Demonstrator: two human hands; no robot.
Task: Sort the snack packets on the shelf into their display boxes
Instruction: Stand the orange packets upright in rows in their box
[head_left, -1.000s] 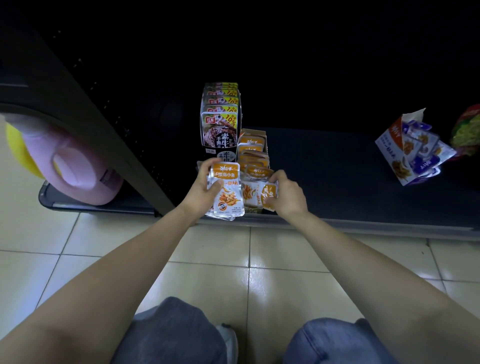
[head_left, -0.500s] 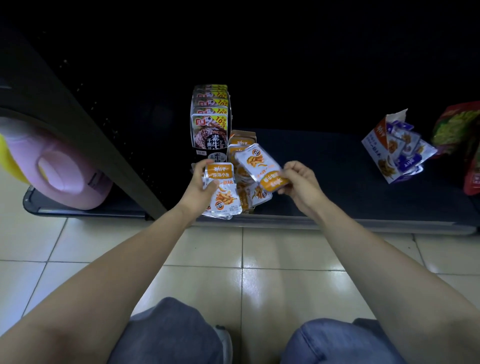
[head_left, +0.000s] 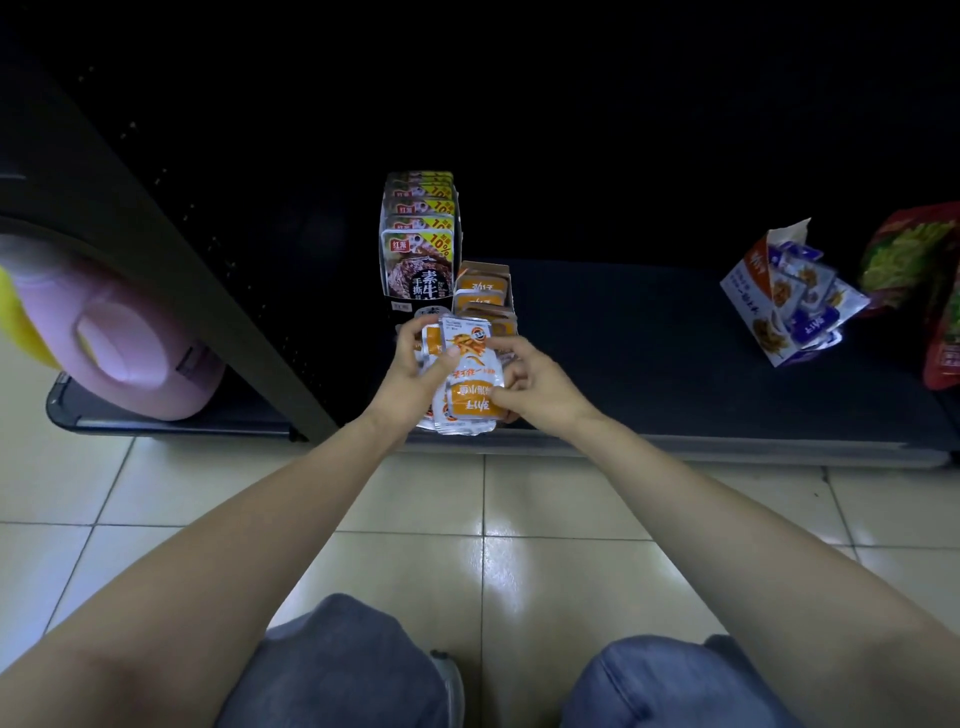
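Note:
A small stack of orange-and-silver snack packets (head_left: 470, 374) is held at the front edge of the dark bottom shelf (head_left: 623, 338). My left hand (head_left: 415, 369) grips the stack from the left, thumb across its face. My right hand (head_left: 535, 384) pinches the top packet, turned upside down, at its lower right. Just behind stands the orange display box (head_left: 485, 293) with matching packets upright in it. Left of that, a black display box (head_left: 420, 244) holds a row of dark packets with yellow 10% corners.
A torn purple-and-white display box (head_left: 784, 301) with loose purple packets leans at the shelf's right; red-and-green bags (head_left: 919, 270) sit beyond it. A pink jug (head_left: 124, 343) lies on the neighbouring shelf at left, past a dark upright post (head_left: 208, 291). My knees are over the tiled floor (head_left: 483, 519).
My right hand lifted an orange packet from the shelf front, turned it over and brought it left onto the stack that my left hand holds. The view shifted slightly.

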